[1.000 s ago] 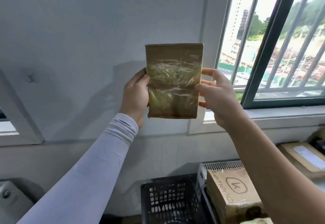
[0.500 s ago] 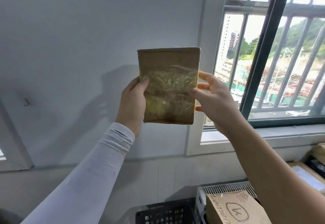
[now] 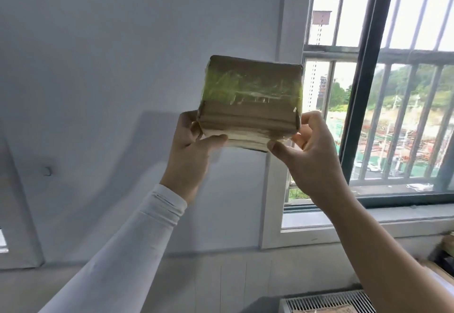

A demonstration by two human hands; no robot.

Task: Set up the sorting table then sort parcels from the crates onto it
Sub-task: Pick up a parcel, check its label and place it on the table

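A small brown cardboard parcel [image 3: 250, 99], wrapped in clear shiny tape, is held up at head height in front of the white wall. It is tipped so that its lower edge and underside face me. My left hand [image 3: 191, 148] grips its lower left corner, thumb under the bottom edge. My right hand [image 3: 309, 155] pinches the lower right corner, thumb on the near edge and fingers behind. The sorting table is out of view.
A barred window [image 3: 383, 106] with a dark frame fills the right side, its sill [image 3: 368, 219] below. The slatted rim of a white crate [image 3: 326, 303] shows at the bottom edge. Part of a parcel [image 3: 442, 273] lies at the far right.
The parcel has been tipped from upright and flat-on to tilted back, showing its bottom edge. Both hands slid down to its lower corners. The view has lifted, so the crates have dropped out of sight.
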